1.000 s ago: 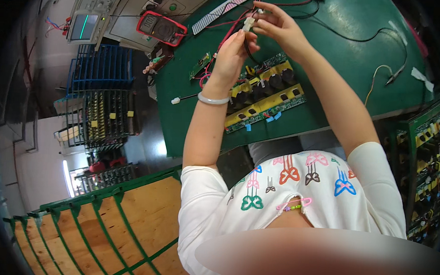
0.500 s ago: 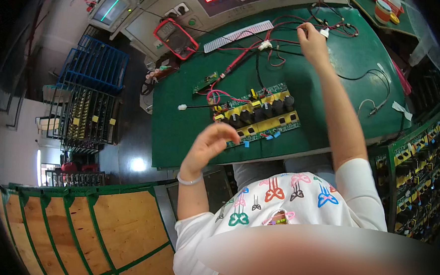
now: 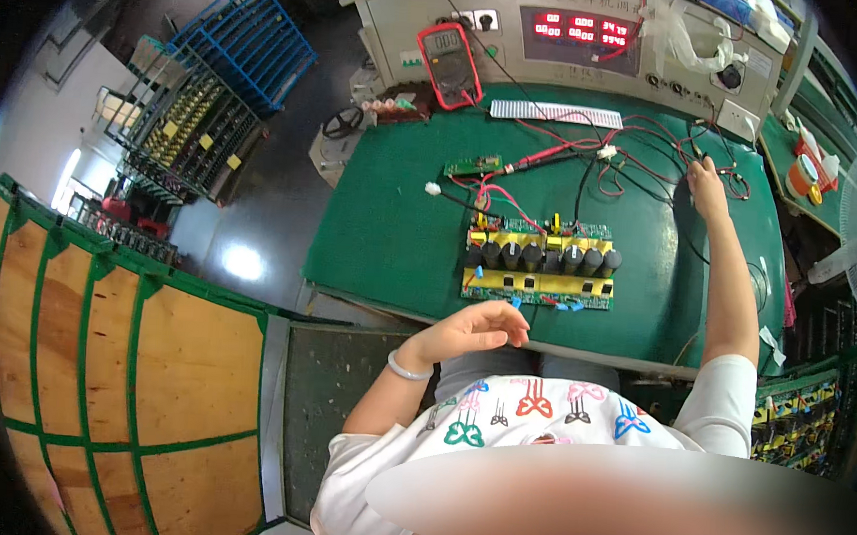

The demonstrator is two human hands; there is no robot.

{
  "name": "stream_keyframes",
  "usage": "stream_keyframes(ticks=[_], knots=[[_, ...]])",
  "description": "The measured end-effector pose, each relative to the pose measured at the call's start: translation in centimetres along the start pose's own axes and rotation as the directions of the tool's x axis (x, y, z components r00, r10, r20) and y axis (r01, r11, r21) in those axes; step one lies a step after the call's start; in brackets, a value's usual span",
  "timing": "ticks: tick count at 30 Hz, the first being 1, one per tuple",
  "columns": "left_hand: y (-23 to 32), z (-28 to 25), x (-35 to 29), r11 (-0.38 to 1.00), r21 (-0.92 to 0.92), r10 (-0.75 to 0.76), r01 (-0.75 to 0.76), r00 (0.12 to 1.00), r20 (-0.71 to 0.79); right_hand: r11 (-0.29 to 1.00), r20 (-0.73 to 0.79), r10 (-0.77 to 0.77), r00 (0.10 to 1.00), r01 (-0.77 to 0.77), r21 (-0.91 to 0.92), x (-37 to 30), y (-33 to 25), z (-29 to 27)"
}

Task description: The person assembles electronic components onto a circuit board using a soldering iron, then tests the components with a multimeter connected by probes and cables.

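Note:
My right hand (image 3: 707, 188) is stretched out to the far right of the green bench top (image 3: 372, 235). Its fingers are pinched on a black cable (image 3: 696, 153) among loose leads. My left hand (image 3: 478, 330) hangs in front of the bench's near edge, loosely curved with thumb and fingers apart and nothing in it. Just beyond it lies a power circuit board (image 3: 540, 283) with yellow strips and a row of black capacitors (image 3: 534, 257). Pink wires run from it to a small green board (image 3: 473, 166). A white connector (image 3: 433, 188) ends a black lead beside them.
A red multimeter (image 3: 450, 65) leans against a grey test console (image 3: 508, 39) with a red lit display. A white perforated strip (image 3: 556, 113) lies before it. Racks of circuit boards stand at left (image 3: 198, 139) and right (image 3: 799, 413); a green-framed wooden rack (image 3: 196, 362) is at lower left.
The view has shifted, showing more of the console. My right hand has gone from beside a white connector to a pinch on a black cable. My left hand has drawn back from the board.

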State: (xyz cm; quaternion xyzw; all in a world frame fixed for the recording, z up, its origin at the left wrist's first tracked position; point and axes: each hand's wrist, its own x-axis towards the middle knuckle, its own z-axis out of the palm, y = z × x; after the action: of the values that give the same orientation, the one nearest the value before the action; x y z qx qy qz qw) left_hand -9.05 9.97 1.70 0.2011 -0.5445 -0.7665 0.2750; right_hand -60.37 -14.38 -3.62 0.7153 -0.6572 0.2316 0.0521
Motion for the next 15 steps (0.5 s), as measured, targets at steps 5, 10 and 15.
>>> stream_keyframes(ticks=[5,10,15], knots=[[-0.3,0.6,1.3,1.0,-0.016,-0.009,0.011,0.997,0.081,0.997,-0.002,-0.061,0.998,0.061,-0.047,-1.6,0.8,-1.4],[-2.0,0.8,3.1,0.995,-0.005,-0.094,0.096,0.983,0.16,0.93,0.161,0.318,0.934,-0.275,-0.242,-8.0,-2.7,-11.1],[-2.5,2.1,5.9,0.994,0.045,-0.109,0.101,0.96,0.259,0.734,0.078,0.63,0.773,-0.56,-0.385,-18.2,1.8,-14.2]])
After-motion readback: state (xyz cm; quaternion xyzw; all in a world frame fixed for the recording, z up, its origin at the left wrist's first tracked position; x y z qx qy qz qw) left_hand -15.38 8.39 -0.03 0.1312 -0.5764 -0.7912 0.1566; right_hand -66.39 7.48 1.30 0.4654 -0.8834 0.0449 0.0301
